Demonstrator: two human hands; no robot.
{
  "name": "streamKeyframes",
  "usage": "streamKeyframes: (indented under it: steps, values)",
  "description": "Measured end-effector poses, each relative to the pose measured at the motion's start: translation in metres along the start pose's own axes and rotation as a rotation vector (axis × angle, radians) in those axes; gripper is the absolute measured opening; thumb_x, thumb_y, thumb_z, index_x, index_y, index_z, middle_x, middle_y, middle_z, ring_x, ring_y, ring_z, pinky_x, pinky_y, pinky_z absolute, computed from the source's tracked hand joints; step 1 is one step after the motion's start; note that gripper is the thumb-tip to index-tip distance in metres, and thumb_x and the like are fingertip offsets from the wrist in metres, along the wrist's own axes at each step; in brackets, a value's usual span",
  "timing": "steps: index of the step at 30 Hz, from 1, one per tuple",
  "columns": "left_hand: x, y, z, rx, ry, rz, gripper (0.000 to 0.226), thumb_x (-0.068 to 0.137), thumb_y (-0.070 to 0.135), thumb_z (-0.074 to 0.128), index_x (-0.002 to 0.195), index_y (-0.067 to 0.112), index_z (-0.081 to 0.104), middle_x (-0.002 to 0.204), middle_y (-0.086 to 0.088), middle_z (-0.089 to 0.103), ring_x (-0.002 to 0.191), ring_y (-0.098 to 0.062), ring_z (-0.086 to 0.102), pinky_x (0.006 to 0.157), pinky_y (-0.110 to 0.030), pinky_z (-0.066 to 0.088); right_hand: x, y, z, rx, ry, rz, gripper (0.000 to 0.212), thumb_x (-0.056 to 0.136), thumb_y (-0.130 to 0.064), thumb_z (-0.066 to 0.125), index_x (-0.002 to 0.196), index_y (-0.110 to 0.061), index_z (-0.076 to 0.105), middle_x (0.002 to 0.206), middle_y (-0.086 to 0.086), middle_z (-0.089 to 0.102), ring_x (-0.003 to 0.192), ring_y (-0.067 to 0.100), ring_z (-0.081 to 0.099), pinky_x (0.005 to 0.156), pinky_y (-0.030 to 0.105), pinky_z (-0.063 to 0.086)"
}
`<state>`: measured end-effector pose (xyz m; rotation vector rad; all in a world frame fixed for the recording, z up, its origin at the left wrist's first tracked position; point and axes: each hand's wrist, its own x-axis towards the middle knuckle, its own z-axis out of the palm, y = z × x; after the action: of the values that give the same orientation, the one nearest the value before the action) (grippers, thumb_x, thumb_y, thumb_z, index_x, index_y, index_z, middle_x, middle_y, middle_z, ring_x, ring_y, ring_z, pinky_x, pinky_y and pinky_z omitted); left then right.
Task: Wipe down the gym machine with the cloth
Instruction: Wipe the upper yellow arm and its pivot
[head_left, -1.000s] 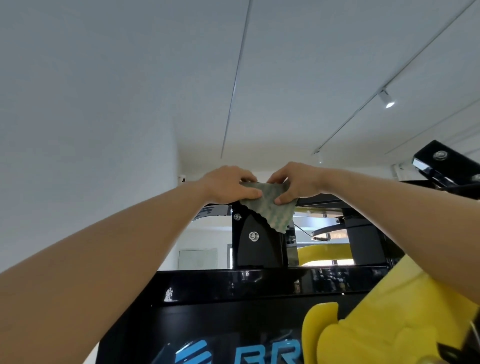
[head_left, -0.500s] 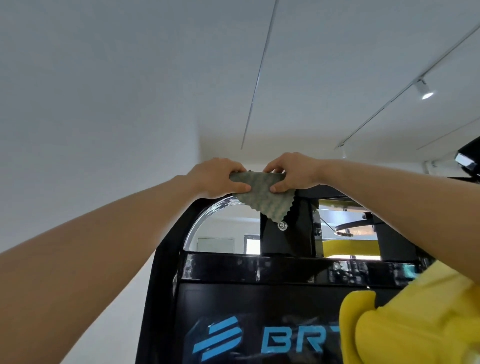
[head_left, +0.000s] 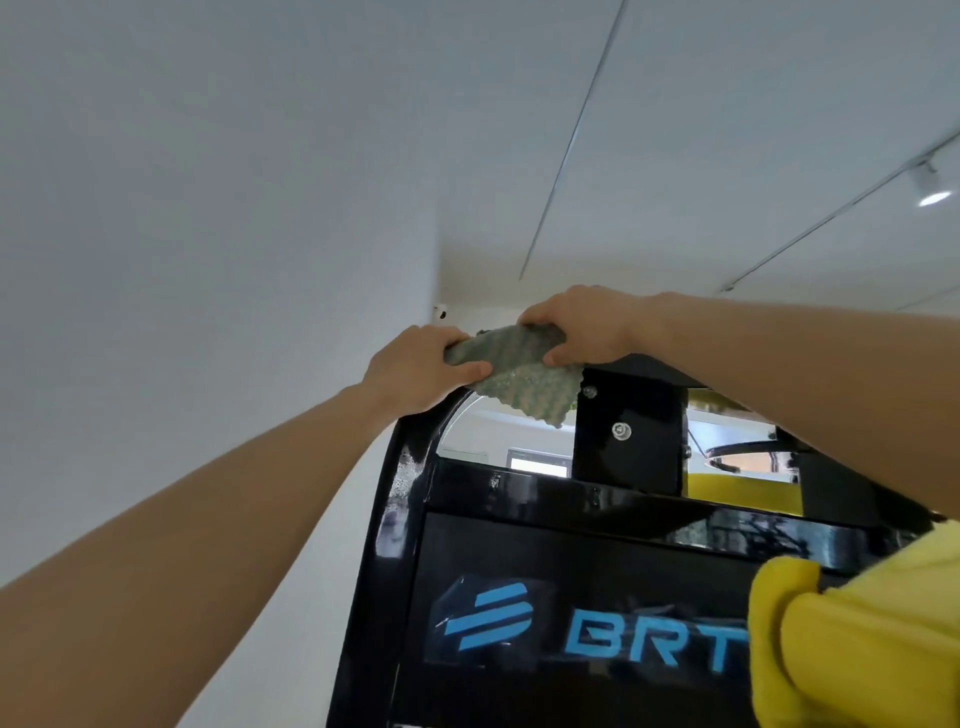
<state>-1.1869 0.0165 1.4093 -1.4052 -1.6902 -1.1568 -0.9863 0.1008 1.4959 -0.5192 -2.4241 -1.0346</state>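
Observation:
A grey-green textured cloth (head_left: 511, 371) is draped over the top of the black gym machine frame (head_left: 400, 499), at its curved upper left corner. My left hand (head_left: 415, 371) grips the cloth's left end, thumb across the front. My right hand (head_left: 582, 330) grips its right end from above, thumb underneath. A loose corner of the cloth hangs down in front of the opening. Below it a glossy black panel (head_left: 571, 571) carries a blue logo and letters.
A black bolted bracket (head_left: 626, 431) stands just right of the cloth. Yellow padded machine parts (head_left: 852, 634) fill the lower right. A white wall lies to the left. The ceiling overhead has track rails and a spotlight (head_left: 930, 189).
Both hands and the cloth have slid left along the frame's top, from above the bolted bracket to the curved left corner. The view has shifted with them.

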Motion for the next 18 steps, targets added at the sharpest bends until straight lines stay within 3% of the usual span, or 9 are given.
streamKeyframes:
  steps: [3, 7, 12, 18]
  values:
    - [-0.02, -0.015, 0.005, -0.119, 0.037, -0.091, 0.02, 0.087, 0.058, 0.068, 0.099, 0.043, 0.062, 0.088, 0.017, 0.067, 0.086, -0.011, 0.063, 0.077, -0.033, 0.051, 0.006, -0.017, -0.001, -0.022, -0.001, -0.032, 0.052, 0.097, -0.028, 0.064, 0.146, -0.023, 0.048, 0.137, 0.002, 0.058, 0.122, 0.025, 0.054, 0.095, 0.035, 0.041]
    - [-0.048, -0.037, 0.016, -0.296, 0.098, -0.174, 0.033, 0.085, 0.062, 0.068, 0.105, 0.036, 0.068, 0.095, 0.019, 0.069, 0.092, -0.008, 0.065, 0.09, -0.041, 0.054, 0.012, -0.045, -0.001, -0.099, 0.0, -0.088, 0.049, 0.1, -0.028, 0.059, 0.147, -0.026, 0.046, 0.131, 0.002, 0.058, 0.12, 0.025, 0.054, 0.089, 0.034, 0.04]
    - [-0.084, -0.048, 0.027, -0.472, 0.117, -0.271, 0.05, 0.076, 0.071, 0.065, 0.109, 0.033, 0.068, 0.102, 0.016, 0.072, 0.095, -0.01, 0.068, 0.093, -0.044, 0.055, 0.021, -0.08, 0.004, -0.129, -0.007, -0.127, 0.052, 0.099, -0.03, 0.061, 0.148, -0.033, 0.045, 0.135, -0.001, 0.055, 0.123, 0.025, 0.052, 0.09, 0.038, 0.044]
    - [-0.126, -0.054, 0.032, -0.589, 0.124, -0.324, 0.037, 0.088, 0.049, 0.073, 0.114, 0.024, 0.067, 0.107, 0.009, 0.072, 0.095, -0.009, 0.067, 0.087, -0.031, 0.053, 0.014, -0.102, 0.019, -0.072, 0.078, -0.131, 0.058, 0.092, -0.04, 0.067, 0.146, -0.039, 0.047, 0.136, 0.002, 0.054, 0.126, 0.028, 0.044, 0.1, 0.047, 0.045]
